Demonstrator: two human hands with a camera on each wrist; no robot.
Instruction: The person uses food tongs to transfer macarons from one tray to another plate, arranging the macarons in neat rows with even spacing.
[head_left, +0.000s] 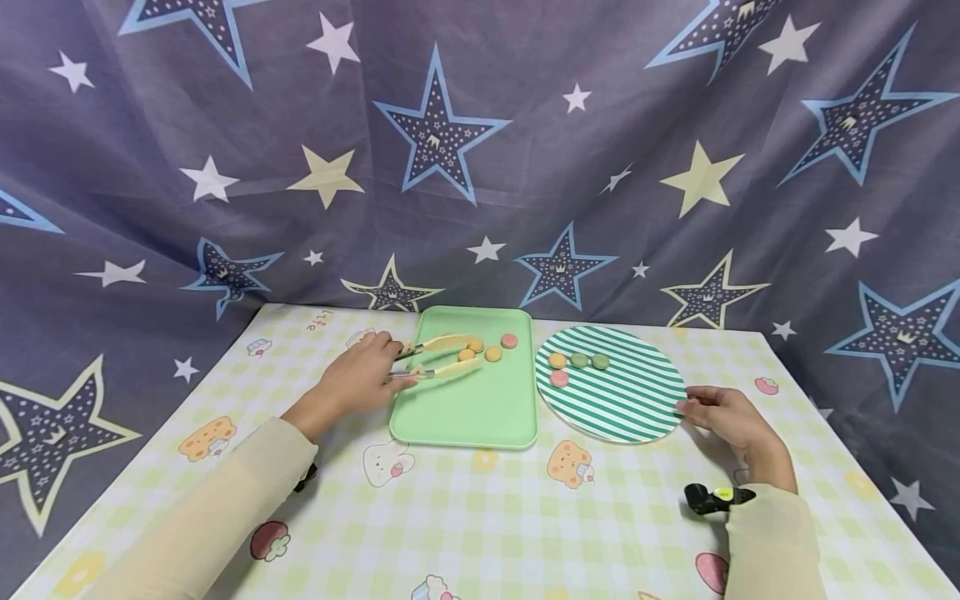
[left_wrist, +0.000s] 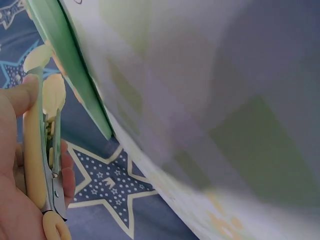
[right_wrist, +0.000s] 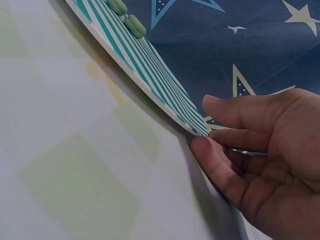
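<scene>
My left hand point(head_left: 363, 372) holds tongs point(head_left: 452, 368) with pale yellow tips over the green tray point(head_left: 465, 421). The tips stand apart, with two yellow macarons point(head_left: 467, 355) at their ends. A third yellow macaron point(head_left: 492, 354) and a pink macaron point(head_left: 509, 341) lie just to the right on the tray. In the left wrist view, thumb and fingers wrap the yellow handle of the tongs point(left_wrist: 35, 150). My right hand point(head_left: 727, 417) pinches the right rim of a round green-and-white striped plate point(head_left: 622, 408). The right wrist view has thumb and fingers at the plate's edge point(right_wrist: 165, 107).
At the plate's upper left sit a yellow macaron point(head_left: 557, 361), two green macarons point(head_left: 601, 362) and a pink macaron point(head_left: 559, 379). A checked cloth with cartoon prints point(head_left: 487, 517) covers the table. Behind it hangs a dark star-patterned curtain point(head_left: 487, 242).
</scene>
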